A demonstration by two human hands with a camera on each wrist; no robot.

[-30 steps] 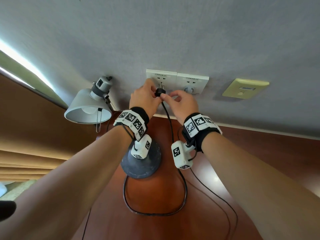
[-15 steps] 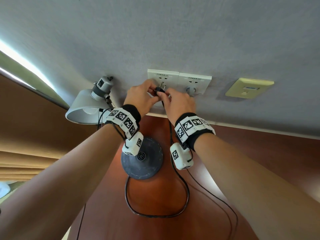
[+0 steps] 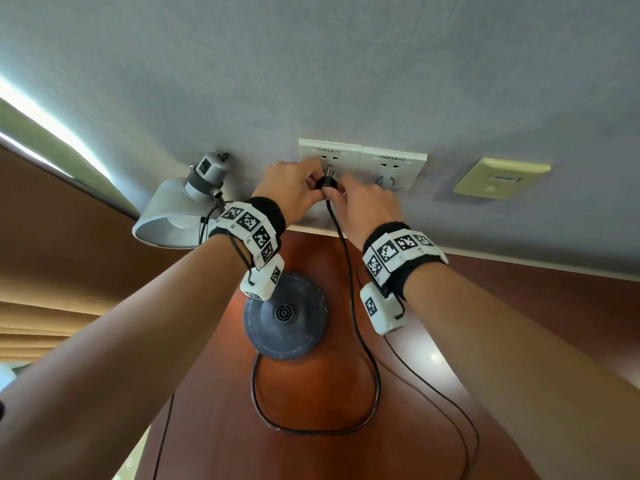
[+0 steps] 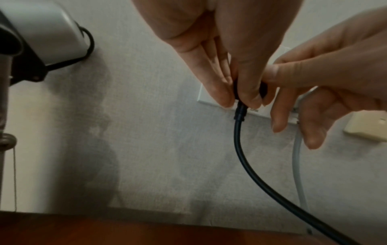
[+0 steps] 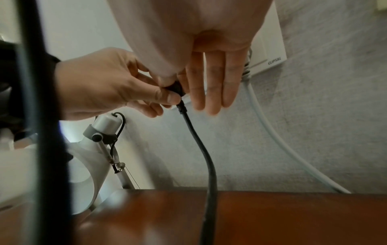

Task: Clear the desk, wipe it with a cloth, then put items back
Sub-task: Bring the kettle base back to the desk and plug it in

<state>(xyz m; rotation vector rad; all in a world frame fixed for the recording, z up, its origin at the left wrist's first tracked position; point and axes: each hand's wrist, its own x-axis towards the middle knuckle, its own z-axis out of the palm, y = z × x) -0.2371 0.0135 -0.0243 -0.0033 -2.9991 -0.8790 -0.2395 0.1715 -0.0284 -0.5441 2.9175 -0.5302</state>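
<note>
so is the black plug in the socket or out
Out, or at least not fully in: in the head view the black plug shows bare metal prongs short of the left socket plate, with both hands pinching it.

A grey textured wall (image 3: 346,81) carries two white sockets (image 3: 393,166) side by side. A cream wall plate (image 3: 498,177) sits well to their right. A pale cable (image 5: 278,149) hangs from the right socket.

Head view: from above, facing forward and down over both forearms toward the white double wall socket (image 3: 362,163) and reddish-brown wooden bench (image 3: 311,393). Wrist views: very close, under each palm, sharing that socket and the round black plug (image 4: 263,88).
</note>
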